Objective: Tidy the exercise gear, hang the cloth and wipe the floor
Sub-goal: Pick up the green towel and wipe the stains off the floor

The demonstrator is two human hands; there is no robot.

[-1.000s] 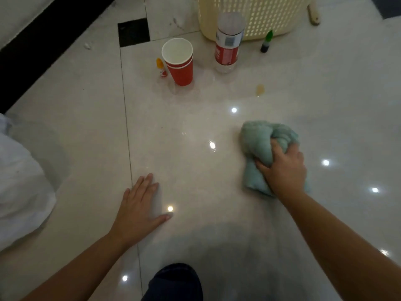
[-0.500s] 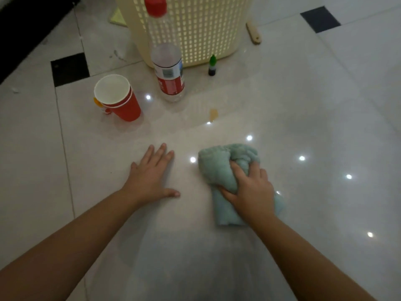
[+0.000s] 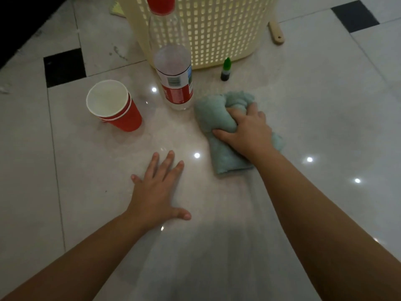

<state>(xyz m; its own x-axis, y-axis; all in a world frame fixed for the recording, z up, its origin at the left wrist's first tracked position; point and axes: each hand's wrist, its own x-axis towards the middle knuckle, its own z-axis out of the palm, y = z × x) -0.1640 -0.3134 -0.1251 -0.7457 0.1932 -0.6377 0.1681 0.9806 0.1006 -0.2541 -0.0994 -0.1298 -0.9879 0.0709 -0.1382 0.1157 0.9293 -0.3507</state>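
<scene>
Gripping is the word for our right fingers (image 3: 252, 109): they're curled down into a bunched-up fold of the green cloth (image 3: 213, 115), thumb hooked in on the left side. So our right hand (image 3: 247, 131) has a proper handful and sits on top, pressing it onto the floor (image 3: 325, 131). The cloth is crumpled at its far end and flatter at the near end. It lies on the pale glossy tile just right of the clear bottle (image 3: 173, 83), close enough that we can't tell if they touch. Our left fingers (image 3: 168, 161) are straight and spread, holding nothing. Our left hand (image 3: 156, 192) lies palm down on the tile, nearer to us and left of the cloth, apart from it. Further out, stacked red paper cups (image 3: 117, 109) stand left of the bottle, which has a red cap and a red and white label. A little green-capped dropper bottle (image 3: 226, 72) stands just beyond the cloth, with a cream perforated basket (image 3: 217, 29) behind all that. Right of the basket, a pale wooden handle (image 3: 275, 32) lies on the floor.
</scene>
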